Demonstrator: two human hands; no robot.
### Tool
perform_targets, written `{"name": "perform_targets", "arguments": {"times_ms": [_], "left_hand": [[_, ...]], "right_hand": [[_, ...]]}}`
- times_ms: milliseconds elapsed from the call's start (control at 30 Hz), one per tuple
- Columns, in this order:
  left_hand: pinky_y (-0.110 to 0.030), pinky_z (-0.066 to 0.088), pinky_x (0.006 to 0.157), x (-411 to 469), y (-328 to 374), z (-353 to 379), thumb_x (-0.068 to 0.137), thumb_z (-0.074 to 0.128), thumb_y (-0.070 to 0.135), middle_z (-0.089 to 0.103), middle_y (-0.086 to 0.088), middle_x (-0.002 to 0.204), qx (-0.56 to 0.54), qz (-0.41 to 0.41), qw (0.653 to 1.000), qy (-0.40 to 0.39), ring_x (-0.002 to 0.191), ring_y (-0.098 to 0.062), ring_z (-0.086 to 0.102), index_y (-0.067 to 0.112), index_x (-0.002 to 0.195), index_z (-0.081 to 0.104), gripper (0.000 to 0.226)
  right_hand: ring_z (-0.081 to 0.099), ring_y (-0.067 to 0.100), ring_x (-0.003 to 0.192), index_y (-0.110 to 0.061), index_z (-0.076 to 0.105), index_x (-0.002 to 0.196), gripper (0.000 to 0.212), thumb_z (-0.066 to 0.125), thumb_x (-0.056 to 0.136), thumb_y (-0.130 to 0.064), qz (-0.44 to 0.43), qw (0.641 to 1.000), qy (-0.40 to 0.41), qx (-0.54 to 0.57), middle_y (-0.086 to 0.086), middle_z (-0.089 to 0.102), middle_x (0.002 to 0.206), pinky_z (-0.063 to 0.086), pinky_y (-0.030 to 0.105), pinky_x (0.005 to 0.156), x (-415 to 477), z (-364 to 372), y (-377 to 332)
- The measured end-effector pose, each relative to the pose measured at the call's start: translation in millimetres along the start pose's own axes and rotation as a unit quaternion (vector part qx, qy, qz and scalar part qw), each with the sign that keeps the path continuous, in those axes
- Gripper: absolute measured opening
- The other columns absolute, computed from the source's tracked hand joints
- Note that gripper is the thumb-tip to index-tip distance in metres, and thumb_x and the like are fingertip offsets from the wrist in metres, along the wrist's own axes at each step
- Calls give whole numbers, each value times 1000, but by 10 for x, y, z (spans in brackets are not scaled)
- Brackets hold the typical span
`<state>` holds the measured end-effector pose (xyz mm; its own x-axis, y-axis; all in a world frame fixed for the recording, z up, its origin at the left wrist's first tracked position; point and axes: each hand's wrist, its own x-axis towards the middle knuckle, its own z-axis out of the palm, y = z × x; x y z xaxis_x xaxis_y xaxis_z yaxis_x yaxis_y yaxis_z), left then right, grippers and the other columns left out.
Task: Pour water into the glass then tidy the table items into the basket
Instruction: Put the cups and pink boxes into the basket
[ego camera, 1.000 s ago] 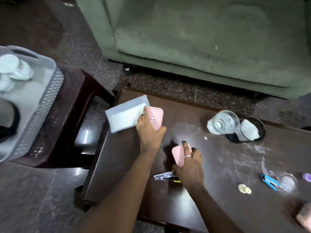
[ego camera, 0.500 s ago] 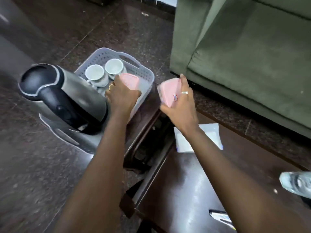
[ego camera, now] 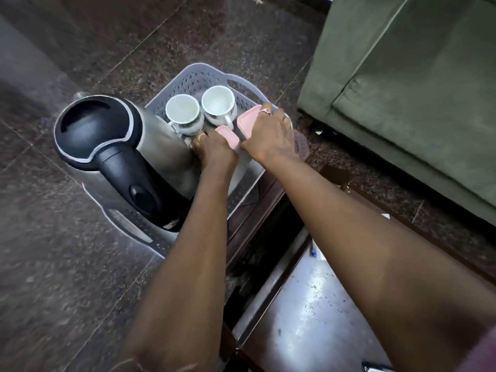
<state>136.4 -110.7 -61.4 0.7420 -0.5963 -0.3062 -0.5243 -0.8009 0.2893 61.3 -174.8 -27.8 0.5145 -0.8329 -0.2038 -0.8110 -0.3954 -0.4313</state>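
A grey perforated basket (ego camera: 200, 76) sits on a dark side stool at centre. Inside it stand two white cups (ego camera: 182, 111) (ego camera: 218, 101) and a steel kettle (ego camera: 115, 157) with a black handle. My left hand (ego camera: 214, 149) is down in the basket, closed on a small pink box (ego camera: 228, 135). My right hand (ego camera: 271, 135) is beside it, holding a second pink box (ego camera: 248, 122) at the basket's right side. Both boxes are low inside the basket, just in front of the cups.
A green sofa (ego camera: 402, 89) fills the upper right. The dark table (ego camera: 308, 318) lies at the lower right under my right forearm, with a small item at its bottom edge. The floor around is dark polished stone.
Both hands carried the pink boxes from the table over to the basket and have lowered them inside it. The view swung left from the table to the basket.
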Motion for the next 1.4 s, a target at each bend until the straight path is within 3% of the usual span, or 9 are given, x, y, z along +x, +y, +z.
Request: {"name": "perform_targets", "arguments": {"times_ms": [300, 433, 567, 700, 833, 933, 1100, 1267, 1400], "left_hand": [[-35, 24, 110, 186, 19, 53, 90, 48, 12, 37, -21, 139, 25, -66, 996, 46, 132, -30, 30, -6, 136, 24, 55], [-38, 23, 113, 65, -3, 53, 87, 50, 9, 33, -24, 142, -53, -62, 995, 63, 134, -35, 28, -4, 132, 36, 50], [-33, 11, 118, -154, 86, 26, 84, 58, 27, 19, -23, 150, -105, -12, 988, 112, 140, -33, 16, -5, 135, 36, 64], [-30, 17, 113, -553, 307, 50, 82, 51, 8, 31, -26, 144, -192, 91, 959, 186, 135, -36, 29, -5, 135, 38, 56], [-43, 30, 110, -1057, 558, 257, 70, 45, -6, 46, -28, 132, -188, 184, 942, 208, 123, -42, 42, -5, 129, 47, 59], [-40, 30, 109, -1448, 702, 599, 72, 47, -8, 49, -27, 130, -174, 217, 946, 165, 121, -41, 44, -2, 128, 50, 56], [-29, 27, 109, -2275, 1135, 1316, 77, 48, -8, 50, -18, 132, -186, 248, 950, 21, 125, -31, 42, 2, 124, 55, 48], [-20, 20, 108, -3225, 1608, 1943, 79, 51, -3, 55, -14, 130, -123, 349, 923, -101, 125, -28, 45, 5, 122, 57, 45], [-22, 24, 107, -3829, 1809, 2272, 77, 50, -6, 56, -14, 128, -100, 381, 908, -141, 123, -29, 44, 4, 121, 59, 46]], "right_hand": [[36, 31, 124, -9, 43, 131, 38, 48, 95, -17, -57, 990, 18, -124, 9, 37, 136, 34, 38, 102, 126, 187, 118], [37, 29, 121, -10, 51, 126, 32, 45, 95, -14, -82, 985, 42, -143, 6, 40, 134, 34, 37, 99, 78, 218, 150], [31, 29, 128, -5, 56, 121, 33, 51, 92, -20, -90, 992, 64, -65, 8, 33, 143, 32, 36, 104, -44, 184, 223], [34, 32, 126, 0, 57, 116, 32, 47, 92, -18, -139, 983, 116, -25, 15, 41, 138, 35, 37, 99, -395, 110, 482], [40, 34, 121, -3, 59, 114, 29, 48, 90, -13, -58, 987, 150, 30, 18, 48, 133, 38, 39, 99, -813, 49, 905], [47, 39, 113, 2, 62, 105, 25, 53, 86, -11, -3, 986, 165, 40, 22, 53, 126, 41, 43, 93, -1239, 25, 1281], [45, 36, 118, 0, 61, 111, 27, 53, 87, -10, 125, 980, 146, 55, 19, 52, 129, 43, 42, 91, -2062, 11, 2239], [48, 33, 109, -1, 63, 104, 23, 54, 86, -12, 263, 949, 164, 54, 15, 57, 119, 44, 38, 86, -2983, -85, 3172], [53, 38, 99, 1, 66, 90, 17, 57, 81, -10, 314, 931, 174, 61, 17, 61, 107, 48, 43, 80, -3645, -159, 3597]]}}
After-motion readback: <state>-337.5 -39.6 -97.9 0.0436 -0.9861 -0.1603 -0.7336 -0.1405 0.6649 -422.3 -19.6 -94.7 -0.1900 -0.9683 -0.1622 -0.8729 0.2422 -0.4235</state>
